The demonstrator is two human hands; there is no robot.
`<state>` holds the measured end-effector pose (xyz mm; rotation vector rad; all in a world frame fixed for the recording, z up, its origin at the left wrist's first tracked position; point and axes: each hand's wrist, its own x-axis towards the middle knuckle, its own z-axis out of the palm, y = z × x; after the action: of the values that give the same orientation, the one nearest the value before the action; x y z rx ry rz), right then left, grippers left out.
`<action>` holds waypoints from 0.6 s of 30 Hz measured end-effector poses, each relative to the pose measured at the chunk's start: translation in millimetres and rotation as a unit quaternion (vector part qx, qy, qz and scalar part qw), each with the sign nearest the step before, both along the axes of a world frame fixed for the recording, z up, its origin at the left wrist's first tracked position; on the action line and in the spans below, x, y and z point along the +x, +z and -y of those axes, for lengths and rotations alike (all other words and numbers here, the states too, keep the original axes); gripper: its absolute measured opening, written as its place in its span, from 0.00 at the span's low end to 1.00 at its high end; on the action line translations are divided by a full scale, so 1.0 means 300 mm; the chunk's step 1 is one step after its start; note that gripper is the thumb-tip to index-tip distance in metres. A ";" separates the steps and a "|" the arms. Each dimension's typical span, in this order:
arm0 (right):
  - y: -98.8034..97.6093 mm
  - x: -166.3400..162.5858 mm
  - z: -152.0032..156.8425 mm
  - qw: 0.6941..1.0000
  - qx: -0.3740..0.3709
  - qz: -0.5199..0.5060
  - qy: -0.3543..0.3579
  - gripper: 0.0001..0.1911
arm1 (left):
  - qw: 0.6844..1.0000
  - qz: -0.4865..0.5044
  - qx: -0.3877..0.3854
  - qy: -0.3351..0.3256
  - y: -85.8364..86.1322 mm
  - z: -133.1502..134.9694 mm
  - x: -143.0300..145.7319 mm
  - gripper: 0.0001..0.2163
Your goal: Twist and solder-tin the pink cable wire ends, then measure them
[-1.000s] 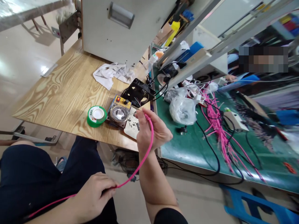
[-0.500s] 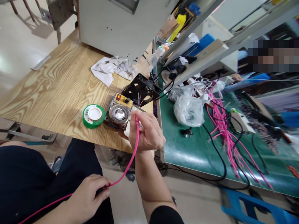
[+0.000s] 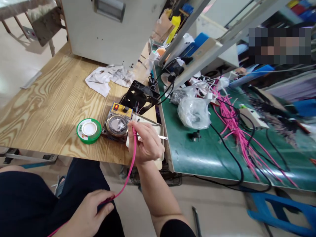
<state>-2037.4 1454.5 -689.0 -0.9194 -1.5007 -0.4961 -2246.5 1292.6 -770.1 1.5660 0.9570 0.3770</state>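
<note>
My right hand [image 3: 147,142] pinches a pink cable [image 3: 132,158] close to its end, where several thin wires fan out above the fingertips. Lower down, my left hand [image 3: 92,207] is closed around the same cable in front of my lap. Just left of my right hand stands a small solder pot [image 3: 118,125] with a shiny round well, a lit red switch and a black knob. A green-rimmed spool [image 3: 89,131] lies beside it. Partly hidden behind my right hand is a pale shallow tray [image 3: 159,129].
A black fan [image 3: 139,96] stands behind the pot, near a crumpled white cloth [image 3: 98,80]. On the green bench [image 3: 182,154] to the right lie a clear plastic bag [image 3: 194,112], a bundle of pink cables [image 3: 237,131] and black cords. A grey cabinet [image 3: 108,36] stands at the back.
The view has shifted, so the table and spool appear further left. Both hands keep their hold on the pink cable, its wire ends still beside the pot.
</note>
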 end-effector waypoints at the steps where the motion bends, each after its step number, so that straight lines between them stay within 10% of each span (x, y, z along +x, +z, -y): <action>1: -0.004 0.002 -0.002 1.000 -0.001 0.000 -0.003 0.12 | 1.000 -0.006 -0.012 0.002 -0.001 0.000 -0.002 0.14; 18: -0.068 0.031 -0.027 0.992 -0.110 0.022 -0.054 0.11 | 0.998 -0.008 -0.066 0.012 0.000 0.014 -0.024 0.13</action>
<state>-2028.0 1462.6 -709.5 -1.1729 -1.5730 -0.4381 -2253.6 1288.2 -770.2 1.4405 0.9950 0.3116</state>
